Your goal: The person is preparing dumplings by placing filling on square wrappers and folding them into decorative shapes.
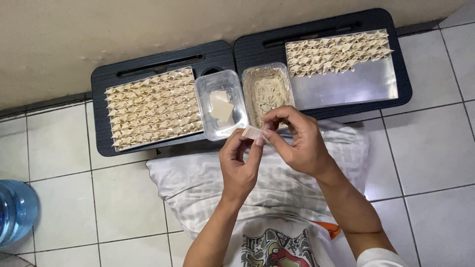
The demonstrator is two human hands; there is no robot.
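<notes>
My left hand (240, 163) and my right hand (296, 141) meet over my lap, both pinching a small pale dough wrapper (252, 132) between the fingertips. Just beyond them stands a clear plastic tub (205, 96) with a few square wrappers (221, 108) lying in it. To its right, another clear tub (252, 74) holds a pale filling paste (267, 91). A metal tray (346, 86) on the right carries rows of folded dumplings (339, 52) along its far side. On the left a second tray is fully covered with folded dumplings (153, 108).
Two black lap tables (217, 54) stand side by side against the beige wall on a white tiled floor. A checked pillow (193, 183) lies across my lap. A blue water jug (17, 210) stands at the left edge.
</notes>
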